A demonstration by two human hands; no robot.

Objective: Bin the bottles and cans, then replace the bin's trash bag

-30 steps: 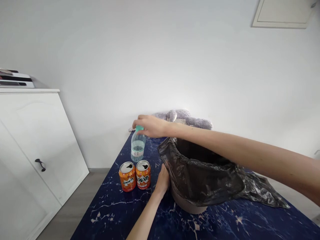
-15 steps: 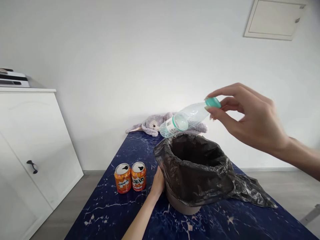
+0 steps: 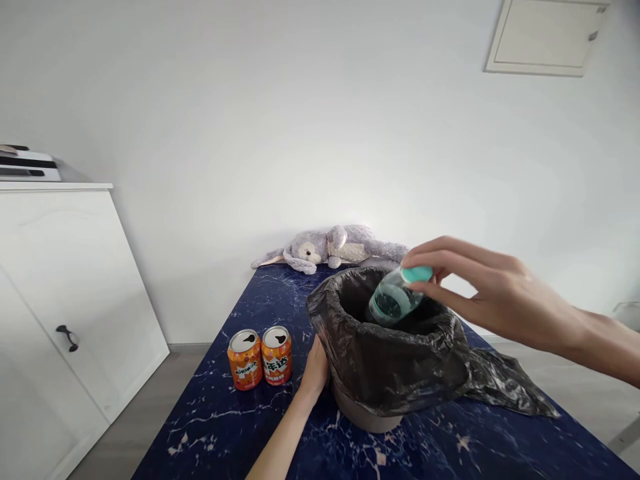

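Observation:
My right hand (image 3: 493, 293) pinches the turquoise cap of a clear plastic bottle (image 3: 393, 300) between thumb and fingers. The bottle slants down into the mouth of a trash can lined with a black plastic bag (image 3: 400, 363); its lower end is inside, partly hidden by the rim. Against the can's left side rests my left hand (image 3: 316, 367), its fingers out of sight behind the bag. Only the grey-brown base of the trash can (image 3: 367, 417) shows below the liner. Left of that hand, two orange soda cans (image 3: 245, 360) (image 3: 277, 355) stand upright side by side, their tops opened.
A grey plush rabbit (image 3: 310, 250) lies along the far end of the dark blue marbled table (image 3: 225, 427), by the wall. The bag's loose tail (image 3: 510, 383) spreads to the right on the tabletop. A white cabinet (image 3: 70, 280) stands at the left.
My right hand has lowered the bottle from above the rim into the bag's opening, bringing its bottom end inside. My left hand and the cans have stayed in place.

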